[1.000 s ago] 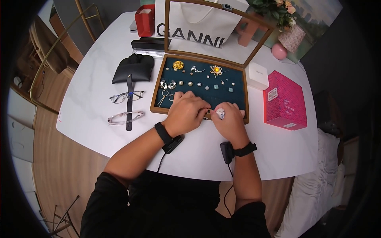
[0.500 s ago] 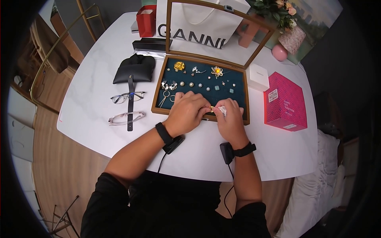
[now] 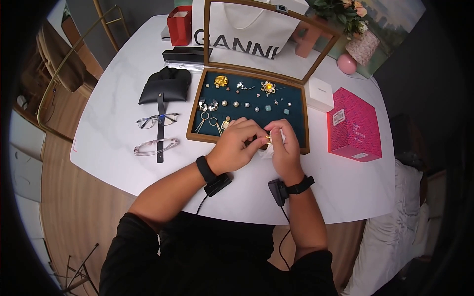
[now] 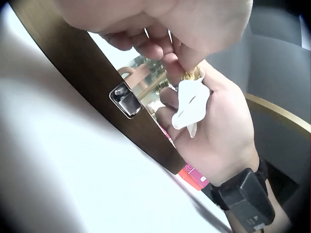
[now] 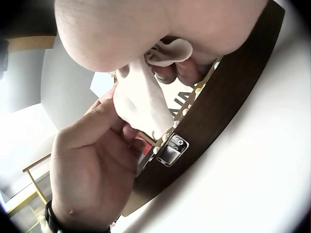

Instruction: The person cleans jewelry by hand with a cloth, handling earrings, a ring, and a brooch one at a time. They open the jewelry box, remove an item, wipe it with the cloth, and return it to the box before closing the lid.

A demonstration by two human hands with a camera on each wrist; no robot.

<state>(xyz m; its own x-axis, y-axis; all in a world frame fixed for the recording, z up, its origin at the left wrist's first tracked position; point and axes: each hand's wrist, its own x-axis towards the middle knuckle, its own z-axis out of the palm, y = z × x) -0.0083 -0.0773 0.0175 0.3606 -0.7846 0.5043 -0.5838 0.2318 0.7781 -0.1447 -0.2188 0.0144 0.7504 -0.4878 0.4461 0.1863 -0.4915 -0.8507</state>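
Observation:
Over the front edge of the wooden jewellery case (image 3: 197,136), both hands meet around a small gold piece (image 3: 268,140). The left hand (image 3: 235,145) pinches it between thumb and fingertips. The right hand (image 3: 286,150) grips a white cloth (image 3: 268,152) against the piece; the cloth (image 4: 192,103) hangs from its fingers in the left wrist view. In the right wrist view the cloth (image 5: 143,99) covers much of the fingers' hold. Pearls, flower brooches and earrings lie on the case's dark green lining (image 3: 237,93). The gold piece's exact shape is hidden.
The case's glass lid stands raised before a white paper bag (image 3: 237,37). A black pouch (image 3: 166,86) and two pairs of glasses (image 3: 157,121) lie left. A small white box (image 3: 320,94) and a pink box (image 3: 355,126) stand right.
Both hands have drawn slightly back from the case, and the right hand has turned. The cloth now hangs below the fingers, and a square gold-rimmed piece beside the left hand has come into view.

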